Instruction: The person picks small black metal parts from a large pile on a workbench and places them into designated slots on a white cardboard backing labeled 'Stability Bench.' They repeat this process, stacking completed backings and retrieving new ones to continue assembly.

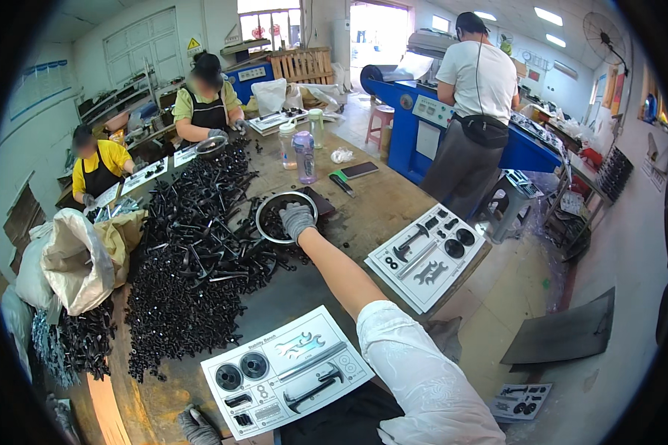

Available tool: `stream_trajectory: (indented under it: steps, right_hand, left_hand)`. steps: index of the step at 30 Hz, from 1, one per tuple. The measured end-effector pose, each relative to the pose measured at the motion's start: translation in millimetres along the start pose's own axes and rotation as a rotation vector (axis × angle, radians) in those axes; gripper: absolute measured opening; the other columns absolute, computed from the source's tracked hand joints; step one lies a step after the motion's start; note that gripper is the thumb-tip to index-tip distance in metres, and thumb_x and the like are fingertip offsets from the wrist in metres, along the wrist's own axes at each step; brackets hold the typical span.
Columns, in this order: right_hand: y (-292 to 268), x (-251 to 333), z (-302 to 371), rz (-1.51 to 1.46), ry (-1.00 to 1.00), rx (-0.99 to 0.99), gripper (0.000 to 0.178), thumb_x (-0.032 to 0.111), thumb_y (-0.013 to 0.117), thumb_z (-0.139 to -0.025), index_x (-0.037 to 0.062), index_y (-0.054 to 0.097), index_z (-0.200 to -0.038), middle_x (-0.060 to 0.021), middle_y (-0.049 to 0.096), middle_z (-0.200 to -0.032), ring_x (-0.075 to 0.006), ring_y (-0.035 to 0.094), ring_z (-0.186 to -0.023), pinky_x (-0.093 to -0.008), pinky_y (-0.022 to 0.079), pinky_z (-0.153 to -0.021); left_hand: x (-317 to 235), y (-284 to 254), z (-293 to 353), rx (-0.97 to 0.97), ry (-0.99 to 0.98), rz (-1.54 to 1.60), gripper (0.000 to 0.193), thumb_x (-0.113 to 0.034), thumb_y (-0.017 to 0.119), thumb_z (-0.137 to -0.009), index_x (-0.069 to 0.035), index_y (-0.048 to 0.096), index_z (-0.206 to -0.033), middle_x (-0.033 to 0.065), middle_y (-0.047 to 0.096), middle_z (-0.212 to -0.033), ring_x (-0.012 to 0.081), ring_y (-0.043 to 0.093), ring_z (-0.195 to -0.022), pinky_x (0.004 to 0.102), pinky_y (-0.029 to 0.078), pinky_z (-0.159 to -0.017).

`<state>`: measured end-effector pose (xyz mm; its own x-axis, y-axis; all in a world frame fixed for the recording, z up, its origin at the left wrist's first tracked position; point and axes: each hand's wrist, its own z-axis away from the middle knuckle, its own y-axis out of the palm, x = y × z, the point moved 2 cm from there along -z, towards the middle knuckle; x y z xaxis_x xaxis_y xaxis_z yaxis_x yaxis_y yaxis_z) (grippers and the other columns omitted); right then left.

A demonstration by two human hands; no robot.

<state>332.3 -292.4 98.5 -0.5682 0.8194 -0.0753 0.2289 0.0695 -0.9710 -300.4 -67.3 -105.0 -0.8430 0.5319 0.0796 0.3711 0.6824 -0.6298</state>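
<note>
My right hand (298,221), in a grey knit glove, reaches into a round metal bowl (260,227) holding small black parts. Its fingers curl down among them, and whatever they grip is hidden. At the lower edge my left hand (198,428), also gloved, shows only in part beside a white printed card (273,334). The fingers of that hand look bent inward, and I cannot make out what they hold. On the card are round black discs, silver wrenches, a long bar and a black handle-shaped part. My right forearm stretches over the table past the card's right side.
Heaps of black metal parts (193,289) cover the table's left half. A second card (426,256) lies at the right edge. Bottles (304,157), a phone (359,170) and a green-handled tool (341,182) stand or lie beyond the bowl. White sacks (78,259) flank the left; co-workers work behind.
</note>
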Motion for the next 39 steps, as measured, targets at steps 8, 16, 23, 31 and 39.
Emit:
stream_trajectory:
  steps: [8, 16, 23, 31, 39]
  right_hand:
    - [11.1, -10.7, -6.0, 0.056, -0.034, 0.085, 0.022, 0.011, 0.058, -0.089, 0.0065, 0.077, -0.099, -0.0169, 0.074, -0.097, -0.0310, 0.073, -0.090, -0.0461, 0.059, -0.070]
    - [24.0, -30.1, 3.9, -0.115, 0.049, 0.064, 0.021, 0.014, 0.064, -0.082, 0.0044, 0.074, -0.098, -0.0205, 0.073, -0.097, -0.0336, 0.071, -0.095, -0.0432, 0.058, -0.080]
    - [38.1, -70.6, 5.1, -0.744, 0.054, -0.216, 0.023, 0.019, 0.072, -0.078, 0.0134, 0.073, -0.100, -0.0143, 0.073, -0.094, -0.0284, 0.070, -0.081, -0.0393, 0.056, -0.078]
    - [-67.8, -37.7, 248.0, -1.499, 0.075, 0.513, 0.023, 0.014, 0.075, -0.086, -0.0006, 0.070, -0.104, -0.0046, 0.069, -0.083, -0.0096, 0.062, -0.072, -0.0259, 0.053, -0.066]
    - [-36.2, -10.6, 379.7, -0.999, 0.422, 0.648, 0.020, 0.015, 0.079, -0.078, 0.0024, 0.072, -0.092, -0.0112, 0.069, -0.076, -0.0137, 0.065, -0.070, -0.0293, 0.054, -0.067]
  left_hand:
    - [1.0, 46.6, 29.6, -0.060, -0.037, -0.285, 0.058, -0.062, 0.037, -0.100, -0.014, 0.057, -0.072, 0.0023, 0.048, -0.054, 0.0133, 0.042, -0.040, 0.0263, 0.031, -0.038]
    - [-50.0, -62.1, -33.1, 0.142, -0.190, 0.549, 0.059, -0.059, 0.047, -0.097, -0.007, 0.069, -0.079, 0.0089, 0.068, -0.069, 0.0290, 0.057, -0.048, 0.0330, 0.045, -0.043]
    - [-58.7, -84.2, -57.2, 0.356, -0.167, 0.643, 0.027, -0.022, 0.051, -0.101, 0.001, 0.064, -0.095, 0.0172, 0.061, -0.088, 0.0332, 0.060, -0.085, 0.0406, 0.048, -0.080]
    - [-32.3, -78.5, -43.5, 0.423, -0.210, 0.587, 0.027, -0.021, 0.052, -0.101, 0.001, 0.067, -0.103, 0.0176, 0.066, -0.096, 0.0324, 0.062, -0.090, 0.0391, 0.048, -0.086]
    - [-30.8, -63.3, -41.7, 0.441, -0.277, 0.786, 0.025, -0.019, 0.054, -0.102, 0.002, 0.066, -0.107, 0.0113, 0.069, -0.101, 0.0206, 0.064, -0.094, 0.0329, 0.050, -0.089]
